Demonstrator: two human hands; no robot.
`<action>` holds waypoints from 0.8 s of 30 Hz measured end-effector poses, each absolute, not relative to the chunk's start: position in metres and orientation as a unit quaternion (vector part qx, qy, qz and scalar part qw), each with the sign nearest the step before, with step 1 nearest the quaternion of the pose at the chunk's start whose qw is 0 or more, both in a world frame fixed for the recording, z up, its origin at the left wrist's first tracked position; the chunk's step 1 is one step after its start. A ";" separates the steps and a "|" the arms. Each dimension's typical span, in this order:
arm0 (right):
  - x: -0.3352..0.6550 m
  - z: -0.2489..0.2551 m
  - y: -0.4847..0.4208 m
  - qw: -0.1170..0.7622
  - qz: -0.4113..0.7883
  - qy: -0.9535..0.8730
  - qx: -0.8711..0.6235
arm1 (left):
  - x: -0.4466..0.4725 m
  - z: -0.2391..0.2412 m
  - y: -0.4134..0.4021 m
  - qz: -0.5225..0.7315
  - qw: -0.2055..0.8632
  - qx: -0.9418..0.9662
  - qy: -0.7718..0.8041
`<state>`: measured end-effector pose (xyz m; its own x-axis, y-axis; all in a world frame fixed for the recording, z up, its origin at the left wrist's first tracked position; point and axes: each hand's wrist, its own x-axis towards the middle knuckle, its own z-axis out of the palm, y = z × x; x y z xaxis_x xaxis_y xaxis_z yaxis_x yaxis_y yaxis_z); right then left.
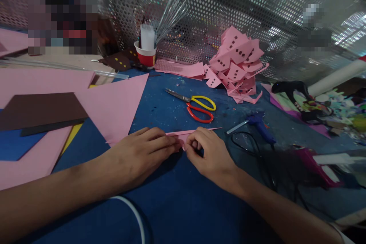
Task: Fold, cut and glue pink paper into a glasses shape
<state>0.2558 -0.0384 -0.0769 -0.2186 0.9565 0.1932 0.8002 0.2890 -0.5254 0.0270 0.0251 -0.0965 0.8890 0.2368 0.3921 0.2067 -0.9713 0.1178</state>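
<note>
**Both hands [145, 152] close on folded pink!**

Far left, pink sheets [120, 110] lie under a brown sheet [42, 110], seemingly parked within reach. Now the left hand presses down on a pink paper strip [180, 133] at the middle of the bench [171, 206], apparently steadying it, while the right hand [210, 156] pinches thumb to finger, a delicate hold for thin stock. Scissors [183, 97] lie just beyond, handles rightward, presumably handy; a glue gun [260, 126] sits further right. Blue bench, speckled with scraps; perforated metal [121, 15] behind.
</note>
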 end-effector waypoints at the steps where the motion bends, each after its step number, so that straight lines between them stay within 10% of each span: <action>1: 0.256 -0.077 -0.038 0.247 0.159 -0.765 -0.574 | 0.027 -0.097 0.025 0.204 0.036 0.971 0.116; 24: 0.257 -0.082 -0.037 0.242 0.150 -0.773 -0.567 | 0.030 -0.092 0.022 0.166 0.020 0.976 0.138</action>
